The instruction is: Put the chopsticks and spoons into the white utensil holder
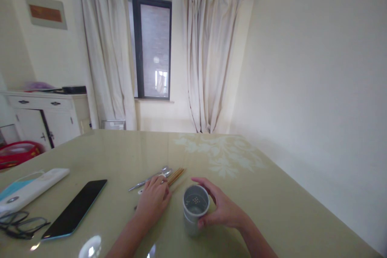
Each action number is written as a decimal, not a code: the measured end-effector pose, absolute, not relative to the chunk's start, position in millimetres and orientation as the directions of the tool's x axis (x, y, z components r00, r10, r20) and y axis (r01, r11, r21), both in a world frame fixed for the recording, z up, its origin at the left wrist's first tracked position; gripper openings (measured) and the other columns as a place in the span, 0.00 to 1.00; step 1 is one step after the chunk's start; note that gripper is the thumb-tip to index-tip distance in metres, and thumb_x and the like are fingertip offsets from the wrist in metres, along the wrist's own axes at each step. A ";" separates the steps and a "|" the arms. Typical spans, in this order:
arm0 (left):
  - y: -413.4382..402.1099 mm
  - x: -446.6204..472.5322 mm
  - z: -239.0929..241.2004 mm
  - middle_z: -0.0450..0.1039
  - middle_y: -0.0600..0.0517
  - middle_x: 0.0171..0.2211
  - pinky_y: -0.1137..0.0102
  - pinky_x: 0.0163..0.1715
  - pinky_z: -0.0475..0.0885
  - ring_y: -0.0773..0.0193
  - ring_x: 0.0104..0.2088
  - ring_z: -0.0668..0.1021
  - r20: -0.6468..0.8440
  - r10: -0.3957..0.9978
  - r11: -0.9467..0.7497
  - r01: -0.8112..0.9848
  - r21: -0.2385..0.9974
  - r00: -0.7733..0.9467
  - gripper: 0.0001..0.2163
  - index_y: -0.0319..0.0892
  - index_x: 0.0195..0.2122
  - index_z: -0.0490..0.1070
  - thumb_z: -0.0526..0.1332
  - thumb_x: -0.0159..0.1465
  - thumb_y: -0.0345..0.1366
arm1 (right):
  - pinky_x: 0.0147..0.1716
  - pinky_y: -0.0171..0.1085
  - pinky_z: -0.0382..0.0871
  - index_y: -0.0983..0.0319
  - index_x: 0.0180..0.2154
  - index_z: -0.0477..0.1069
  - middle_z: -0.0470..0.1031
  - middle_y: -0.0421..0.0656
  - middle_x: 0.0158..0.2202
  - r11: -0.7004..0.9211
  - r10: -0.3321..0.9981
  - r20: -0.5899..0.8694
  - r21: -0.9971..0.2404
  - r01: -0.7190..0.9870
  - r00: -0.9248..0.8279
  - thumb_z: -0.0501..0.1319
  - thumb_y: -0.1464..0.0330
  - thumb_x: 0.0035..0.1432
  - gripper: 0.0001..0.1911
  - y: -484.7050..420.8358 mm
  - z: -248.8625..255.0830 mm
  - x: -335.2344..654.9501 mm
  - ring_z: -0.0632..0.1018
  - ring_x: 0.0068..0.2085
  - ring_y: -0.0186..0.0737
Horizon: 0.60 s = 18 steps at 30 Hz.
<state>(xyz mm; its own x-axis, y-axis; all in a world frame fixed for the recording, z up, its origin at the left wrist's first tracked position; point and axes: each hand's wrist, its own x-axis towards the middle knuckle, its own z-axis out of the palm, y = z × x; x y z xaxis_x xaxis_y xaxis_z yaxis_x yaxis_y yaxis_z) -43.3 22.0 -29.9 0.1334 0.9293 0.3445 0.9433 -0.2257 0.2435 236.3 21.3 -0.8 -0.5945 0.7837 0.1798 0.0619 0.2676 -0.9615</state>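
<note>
A grey cylindrical utensil holder (193,219) with small drain holes in its bottom stands upright on the table, nothing inside it. My right hand (222,207) curves around its right side, the thumb pressed to the near wall. Further left, my left hand (155,197) lies over a bundle of wooden chopsticks (175,176), its fingers curled onto their near part and hiding it. Metal spoons (148,180) lie just beyond that hand, partly covered by the fingers.
On the left of the glossy table (130,149) lie a black phone (77,207), folded glasses (24,225) and a white power strip-like device (34,189) beside something blue. A white wall runs along the right edge. A white cabinet (45,117) stands behind.
</note>
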 end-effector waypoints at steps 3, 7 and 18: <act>22.9 -39.4 -24.5 0.83 0.46 0.46 0.53 0.55 0.72 0.48 0.52 0.81 0.439 0.894 -0.269 0.889 0.370 0.088 0.08 0.46 0.35 0.77 0.59 0.69 0.36 | 0.65 0.54 0.64 0.54 0.71 0.62 0.75 0.51 0.61 0.255 0.780 0.189 -0.967 0.027 -0.596 0.87 0.53 0.32 0.66 22.5 -1.0 238.7 0.75 0.63 0.61; 16.1 -29.4 -12.2 0.82 0.50 0.33 0.61 0.40 0.78 0.54 0.37 0.83 0.490 0.869 -0.321 0.674 0.665 -0.069 0.14 0.46 0.41 0.74 0.54 0.74 0.48 | 0.68 0.55 0.59 0.53 0.69 0.66 0.75 0.52 0.63 0.347 0.777 0.324 -0.936 -0.061 -0.539 0.74 0.38 0.51 0.52 24.4 1.0 238.4 0.73 0.66 0.60; -22.1 -4.8 -2.5 0.84 0.49 0.42 0.69 0.45 0.79 0.62 0.41 0.84 0.846 0.381 -0.758 0.650 0.056 0.372 0.11 0.49 0.54 0.76 0.56 0.76 0.34 | 0.55 0.50 0.71 0.51 0.49 0.83 0.82 0.48 0.44 0.727 0.686 0.697 -0.664 0.174 -0.209 0.61 0.57 0.74 0.13 -6.5 1.8 205.4 0.78 0.50 0.54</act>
